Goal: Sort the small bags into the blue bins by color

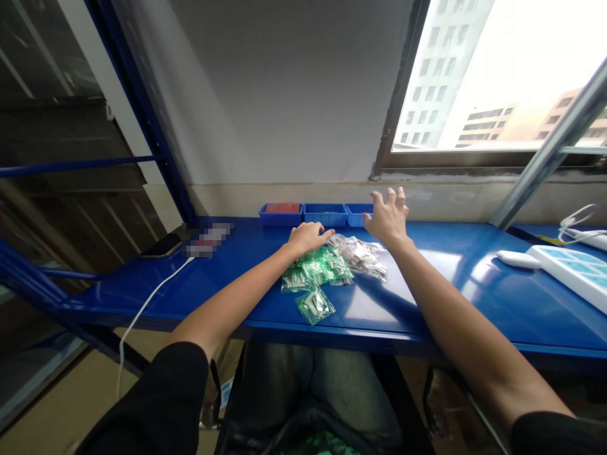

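Note:
My left hand (307, 239) rests at the far side of a heap of green plastic packets (317, 268), fingers stretched out and partly hidden behind the hand. One separate green-tinted packet (315, 306) lies nearer the table's front edge, with small pale pieces inside. To the right of the green heap is a pile of clear packets (363, 256). My right hand (389, 216) is raised with its fingers spread, holding nothing, in front of the rightmost blue bin (356, 216). Beside it stand a middle blue bin (325, 216) and a left blue bin (281, 218) with red contents (282, 208).
On the blue table (408, 316), a dark phone (161, 245) and a blurred-out object (207, 240) with a white cable (152, 294) lie left. At right are a white case with light-blue panels (576, 268) and a metal post (552, 151). A wall (279, 95) stands behind.

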Motion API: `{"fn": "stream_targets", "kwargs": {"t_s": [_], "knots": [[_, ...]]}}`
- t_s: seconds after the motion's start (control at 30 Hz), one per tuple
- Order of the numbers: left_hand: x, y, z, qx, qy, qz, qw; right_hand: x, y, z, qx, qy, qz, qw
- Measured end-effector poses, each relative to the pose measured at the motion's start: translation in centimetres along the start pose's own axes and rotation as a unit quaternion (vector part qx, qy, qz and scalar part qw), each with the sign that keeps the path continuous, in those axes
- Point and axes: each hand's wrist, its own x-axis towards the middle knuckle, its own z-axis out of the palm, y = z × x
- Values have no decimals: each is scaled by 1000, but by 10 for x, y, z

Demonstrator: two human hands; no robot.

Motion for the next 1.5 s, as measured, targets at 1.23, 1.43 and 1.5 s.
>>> {"fn": "stream_targets", "kwargs": {"t_s": [1.23, 1.43, 1.5], "knots": [[-13, -5, 21, -85, -14, 110, 990, -11, -42, -41, 189, 198, -87, 958], [-14, -2, 15, -49, -45, 52, 996, -2, 20, 2, 55, 17, -47, 997], [-15, -3, 15, -52, -10, 47, 997, -6, 38, 20, -6, -81, 8, 997]]}}
